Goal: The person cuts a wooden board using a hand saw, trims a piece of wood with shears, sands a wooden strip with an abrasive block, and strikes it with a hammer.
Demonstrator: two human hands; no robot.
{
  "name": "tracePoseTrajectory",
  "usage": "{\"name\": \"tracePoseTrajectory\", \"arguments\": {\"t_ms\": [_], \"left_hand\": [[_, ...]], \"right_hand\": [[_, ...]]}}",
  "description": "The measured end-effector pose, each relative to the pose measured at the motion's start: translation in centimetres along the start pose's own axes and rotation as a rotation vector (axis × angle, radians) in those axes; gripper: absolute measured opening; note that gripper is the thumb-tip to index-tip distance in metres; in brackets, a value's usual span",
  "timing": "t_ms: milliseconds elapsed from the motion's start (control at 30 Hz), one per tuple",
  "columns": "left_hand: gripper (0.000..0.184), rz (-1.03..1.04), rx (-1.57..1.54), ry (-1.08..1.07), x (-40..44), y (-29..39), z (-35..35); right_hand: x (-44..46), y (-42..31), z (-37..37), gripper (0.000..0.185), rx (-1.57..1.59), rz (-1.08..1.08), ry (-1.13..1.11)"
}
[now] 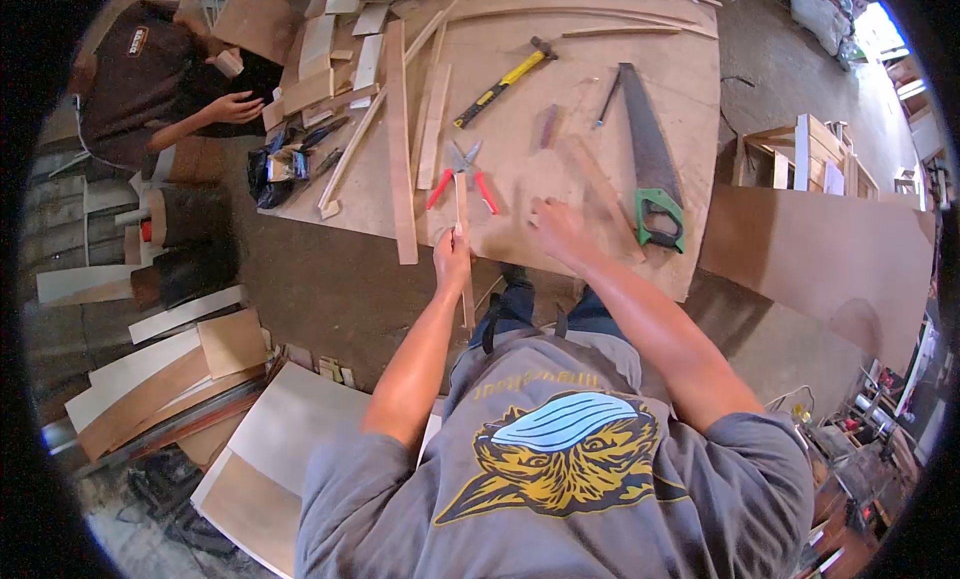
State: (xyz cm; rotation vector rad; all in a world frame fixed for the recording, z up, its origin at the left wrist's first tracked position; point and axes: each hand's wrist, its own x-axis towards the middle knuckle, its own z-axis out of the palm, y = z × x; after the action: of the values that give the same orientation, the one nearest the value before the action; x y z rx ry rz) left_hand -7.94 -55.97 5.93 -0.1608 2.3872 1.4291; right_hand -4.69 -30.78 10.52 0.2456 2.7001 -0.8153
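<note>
My left hand (pixel 452 256) is closed around a thin wooden strip (pixel 461 201), which sticks out above the fist and hangs below it past the table's front edge. The strip's upper end lies by red-handled snips (pixel 464 179), whose blades point away from me. Over the front of the table is my right hand (pixel 556 229), its fingers smeared by motion; whether they hold anything is unclear. Just right of that hand lies a blurred wooden strip (pixel 605 194). A green-handled handsaw (pixel 650 139) rests farther right.
On the plywood table (pixel 520 169) are a yellow-and-black hammer (pixel 505 83), a thin dark tool (pixel 609 97), a long wooden board (pixel 401 149) and a black bag (pixel 275 174). A co-worker (pixel 150 89) sits at the left. Board offcuts (pixel 165 379) are piled on the floor.
</note>
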Motion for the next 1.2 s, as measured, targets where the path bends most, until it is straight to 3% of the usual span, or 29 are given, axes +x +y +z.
{"name": "tracePoseTrajectory", "arguments": {"t_ms": [100, 233, 300, 400, 500, 600, 700, 800, 900, 1000, 1100, 1133, 1167, 1200], "left_hand": [[0.040, -0.029, -0.078, 0.027, 0.6, -0.1, -2.5], [0.039, -0.093, -0.258, 0.042, 0.9, -0.3, -4.2], [0.037, -0.101, -0.270, 0.041, 0.8, 0.4, -5.0], [0.036, -0.148, -0.294, 0.004, 1.1, 0.0, -5.7], [0.034, -0.190, -0.344, -0.058, 0.9, 1.0, -5.9], [0.036, -0.243, -0.407, -0.156, 0.7, 3.7, -5.2], [0.041, -0.239, -0.472, -0.298, 0.6, 6.9, -3.4], [0.050, -0.216, -0.500, -0.444, -0.1, 10.7, -0.3], [0.056, -0.189, -0.453, -0.512, -2.9, 18.2, 3.8], [0.057, -0.333, -0.871, -0.871, -5.3, 22.3, 6.7], [0.062, -0.142, -0.743, -0.864, -8.0, 27.6, 9.3], [0.065, -0.058, -0.667, -0.849, -8.7, 28.9, 10.3], [0.051, -0.105, -0.771, -0.751, -9.8, 30.2, 11.8], [0.049, 0.023, -0.707, -0.678, -10.6, 30.9, 13.3]], "right_hand": [[4.4, -5.6, 1.7, 0.037, 0.042, 0.104, -0.075], [7.8, -7.7, 4.5, 0.035, 0.088, 0.072, 0.137], [8.9, -8.0, 5.0, 0.030, 0.101, 0.138, 0.137], [9.0, -6.4, 4.6, 0.024, 0.029, 0.063, 0.113], [8.3, -3.5, 3.9, 0.022, 0.117, 0.174, 0.083], [5.1, 0.0, 1.7, 0.020, 0.303, 0.189, 0.020], [0.3, 3.2, 0.6, 0.014, 0.620, 0.160, 0.180], [-5.3, 2.9, -3.8, 0.012, 1.116, 0.061, 0.149], [-9.8, 1.0, -9.1, 0.014, 1.247, 0.140, 0.088], [-11.7, -0.5, -11.8, 0.022, 1.295, 0.004, 0.370], [-15.3, -1.0, -16.6, 0.032, 0.717, 0.041, 0.553], [-16.0, -0.4, -17.1, 0.041, 0.821, 0.051, 0.533], [-16.4, 0.3, -17.3, 0.050, 0.927, 0.058, 0.508], [-16.6, 1.2, -17.3, 0.060, 1.033, 0.063, 0.480]]}}
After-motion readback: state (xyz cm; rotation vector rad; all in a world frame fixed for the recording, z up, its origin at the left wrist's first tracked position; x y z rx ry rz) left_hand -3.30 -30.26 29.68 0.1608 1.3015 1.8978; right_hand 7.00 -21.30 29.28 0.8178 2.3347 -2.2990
